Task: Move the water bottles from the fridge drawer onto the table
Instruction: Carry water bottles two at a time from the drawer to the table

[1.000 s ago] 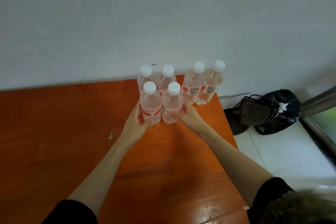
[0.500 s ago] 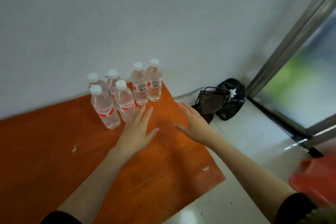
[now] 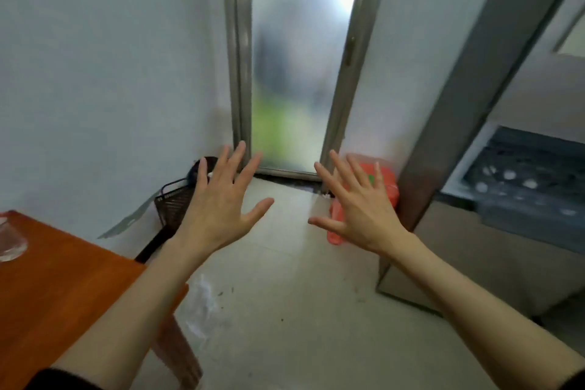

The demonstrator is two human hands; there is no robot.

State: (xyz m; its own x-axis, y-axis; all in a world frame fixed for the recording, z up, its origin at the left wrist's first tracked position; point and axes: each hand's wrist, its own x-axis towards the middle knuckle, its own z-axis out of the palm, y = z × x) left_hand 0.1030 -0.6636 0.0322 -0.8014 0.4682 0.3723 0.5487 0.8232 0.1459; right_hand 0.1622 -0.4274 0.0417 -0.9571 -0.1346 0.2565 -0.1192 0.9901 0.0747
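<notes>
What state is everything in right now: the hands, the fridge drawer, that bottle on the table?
left hand: open, empty, fingers spread
right hand: open, empty, fingers spread
fridge drawer: pulled open, white caps visible inside
bottle: upright on the table, only its base shows
glass door: shut, as far as visible

Both hands empty, raised over the floor.

I see the left hand and right hand spread wide, palms down, holding nothing. The orange desk sits at lower left, with the base of one clear bottle at its edge. The open fridge drawer at right shows blurred white caps. A red bag lies behind the right hand.
</notes>
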